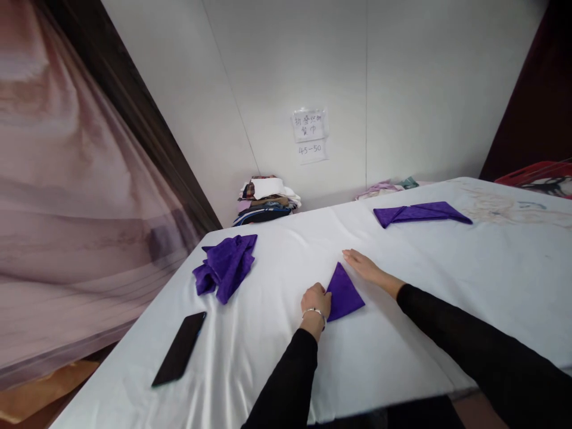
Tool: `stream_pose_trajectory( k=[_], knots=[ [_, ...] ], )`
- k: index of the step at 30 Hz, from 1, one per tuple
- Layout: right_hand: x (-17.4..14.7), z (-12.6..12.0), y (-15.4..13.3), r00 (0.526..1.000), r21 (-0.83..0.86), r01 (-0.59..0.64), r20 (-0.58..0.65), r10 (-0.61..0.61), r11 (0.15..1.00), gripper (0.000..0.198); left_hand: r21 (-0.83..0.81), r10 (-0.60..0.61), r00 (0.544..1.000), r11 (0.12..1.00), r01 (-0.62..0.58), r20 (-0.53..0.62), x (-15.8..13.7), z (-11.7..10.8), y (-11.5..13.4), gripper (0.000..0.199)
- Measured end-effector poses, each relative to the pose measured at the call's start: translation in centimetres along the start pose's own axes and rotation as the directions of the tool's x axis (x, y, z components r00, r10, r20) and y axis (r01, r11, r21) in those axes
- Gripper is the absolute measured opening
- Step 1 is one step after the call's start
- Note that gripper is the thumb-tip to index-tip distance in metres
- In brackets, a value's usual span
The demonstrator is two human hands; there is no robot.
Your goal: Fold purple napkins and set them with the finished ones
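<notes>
A purple cloth napkin point(344, 293), folded into a triangle, lies on the white tablecloth in front of me with its point facing away. My left hand point(317, 301), with a bracelet at the wrist, has its fingers curled at the napkin's left edge; the fingertips are partly hidden. On the other side, my right hand point(363, 266) is stretched flat beside the napkin's tip, fingers together and holding nothing. Farther off to the right lies a second purple napkin point(422, 213), folded into a long band. Crumpled purple napkins point(227, 262) sit in a loose heap on the left.
A dark phone point(179, 350) rests near the table's left edge. Behind the table point(268, 357) are a stack of folded clothes point(267, 201) and a wall with paper signs point(310, 126). A pink curtain point(84, 179) hangs at left; a red basket point(536, 170) is at far right.
</notes>
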State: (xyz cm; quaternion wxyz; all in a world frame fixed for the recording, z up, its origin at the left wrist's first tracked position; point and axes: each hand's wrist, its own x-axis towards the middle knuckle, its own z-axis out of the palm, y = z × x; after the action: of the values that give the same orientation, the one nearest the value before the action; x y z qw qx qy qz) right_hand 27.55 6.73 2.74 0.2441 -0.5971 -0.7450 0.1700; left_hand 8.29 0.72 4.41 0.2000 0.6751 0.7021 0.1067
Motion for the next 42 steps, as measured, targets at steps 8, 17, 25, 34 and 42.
stream_pose_trajectory(
  k=[8,17,25,34,42],
  knots=[
    [-11.9,1.8,-5.1,0.966,-0.158,0.259,0.022,-0.258,0.953,0.060,-0.208,-0.094,0.981,0.970,0.129,0.170,-2.8,1.1,-1.0,0.044],
    [-12.3,0.9,-2.9,0.988,0.051,-0.134,-0.066,0.138,0.990,0.056,-0.163,-0.035,0.983,0.985,0.064,0.178,-2.6,0.2,-0.9,0.050],
    [-9.8,1.3,-1.1,0.956,0.302,-0.293,0.123,0.268,0.907,0.060,-0.127,-0.009,0.987,0.991,0.029,0.158,-3.0,0.2,-1.0,0.014],
    [-3.5,0.7,-0.2,0.969,0.259,-0.245,0.032,0.245,0.934,0.060,-0.060,0.031,0.987,0.998,-0.022,0.160,-3.0,0.1,-0.1,0.018],
    [-3.9,1.9,0.2,0.979,0.167,-0.199,-0.009,0.203,0.966,0.056,0.069,0.376,0.923,0.926,-0.371,-0.080,0.1,-1.9,1.1,0.038]
  ],
)
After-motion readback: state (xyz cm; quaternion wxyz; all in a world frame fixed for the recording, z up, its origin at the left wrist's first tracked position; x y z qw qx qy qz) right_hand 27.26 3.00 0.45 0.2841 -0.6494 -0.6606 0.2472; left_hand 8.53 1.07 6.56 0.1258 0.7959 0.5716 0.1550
